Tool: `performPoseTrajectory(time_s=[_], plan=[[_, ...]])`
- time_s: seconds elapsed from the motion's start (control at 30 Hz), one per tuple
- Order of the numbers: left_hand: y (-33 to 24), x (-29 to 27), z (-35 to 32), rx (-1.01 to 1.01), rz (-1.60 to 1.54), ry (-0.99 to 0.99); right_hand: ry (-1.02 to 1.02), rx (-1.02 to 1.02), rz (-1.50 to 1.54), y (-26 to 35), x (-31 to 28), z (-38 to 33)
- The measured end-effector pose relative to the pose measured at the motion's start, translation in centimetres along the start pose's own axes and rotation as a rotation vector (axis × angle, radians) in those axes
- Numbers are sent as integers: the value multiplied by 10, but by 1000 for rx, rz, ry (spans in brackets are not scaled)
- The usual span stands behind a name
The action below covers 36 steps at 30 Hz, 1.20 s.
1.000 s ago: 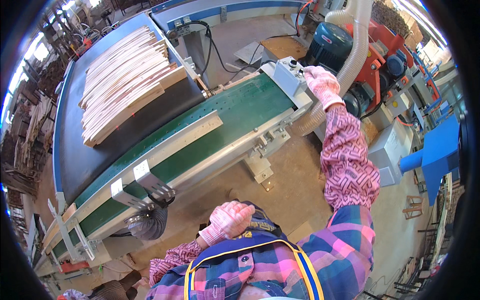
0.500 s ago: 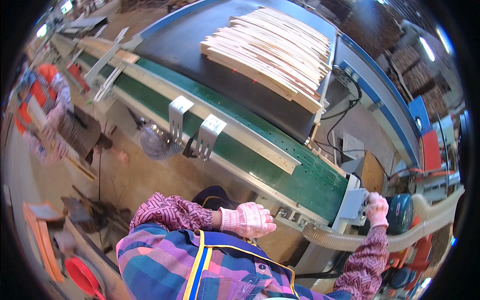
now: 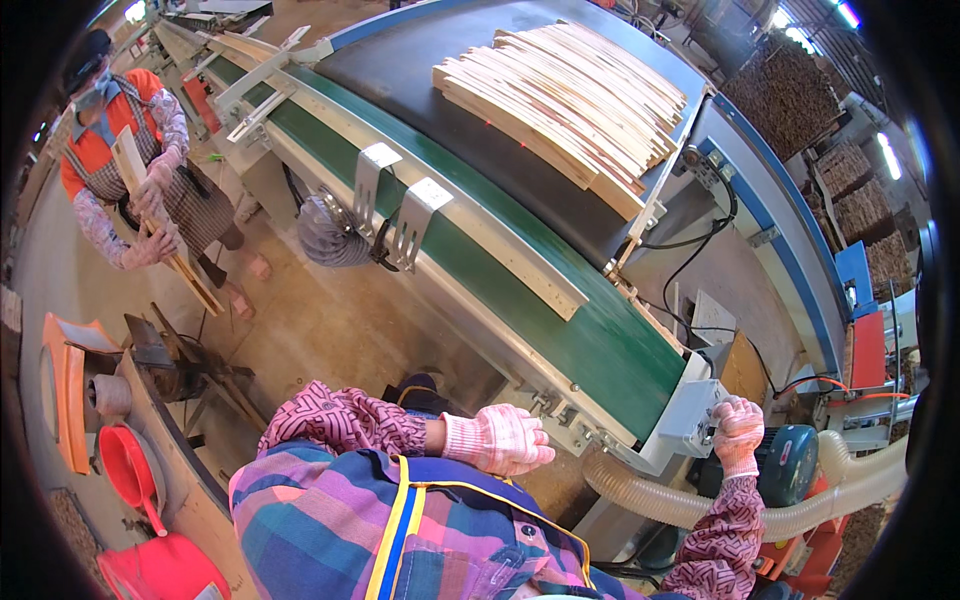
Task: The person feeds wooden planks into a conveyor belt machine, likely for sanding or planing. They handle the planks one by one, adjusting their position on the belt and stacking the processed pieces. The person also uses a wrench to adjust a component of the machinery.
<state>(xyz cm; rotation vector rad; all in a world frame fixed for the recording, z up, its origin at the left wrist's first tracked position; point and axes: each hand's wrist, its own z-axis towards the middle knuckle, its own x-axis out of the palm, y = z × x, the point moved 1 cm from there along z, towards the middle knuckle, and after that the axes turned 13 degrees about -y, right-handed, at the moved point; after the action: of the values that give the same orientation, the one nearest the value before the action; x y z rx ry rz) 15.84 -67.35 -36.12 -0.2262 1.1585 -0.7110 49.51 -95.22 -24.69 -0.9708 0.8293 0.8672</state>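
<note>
My right hand, in a pink and white knit glove, is closed against the side of a grey metal box at the near right end of a conveyor. Whatever its fingers grip there is hidden. My left hand, gloved alike, hovers in front of my body with its fingers curled together, and nothing shows in it. It is close to the conveyor's metal side rail. The green conveyor belt runs from the box toward the far left, and a metal guide bar stretches along it.
Thin wooden strips lie stacked on a black belt table beyond the conveyor. At left, a co-worker holds wooden strips. A ribbed hose and green motor sit by my right arm. Red plastic containers stand lower left.
The view has shifted, so the machine and co-worker sit differently in the picture. Holes that showed in the green belt no longer show. Both my hands keep nearly the same pose.
</note>
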Motion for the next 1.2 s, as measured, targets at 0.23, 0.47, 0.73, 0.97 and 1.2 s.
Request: performPoseTrajectory(time_s=[0.23,0.47,0.73,0.97,1.2], plan=[[-3,-13,5,-5,75,29,-384,137,110,24,-12,19],[-12,-1,-10,-89,115,-13,-507,-48,429,127,-37,108],[-26,-19,-54,-210,194,-172,-536,-35,921,246,-7,119],[-19,-53,-104,-241,195,-407,-257,206,1296,335,24,102],[9,-159,-191,-330,350,-866,-185,568,1990,483,32,239]])
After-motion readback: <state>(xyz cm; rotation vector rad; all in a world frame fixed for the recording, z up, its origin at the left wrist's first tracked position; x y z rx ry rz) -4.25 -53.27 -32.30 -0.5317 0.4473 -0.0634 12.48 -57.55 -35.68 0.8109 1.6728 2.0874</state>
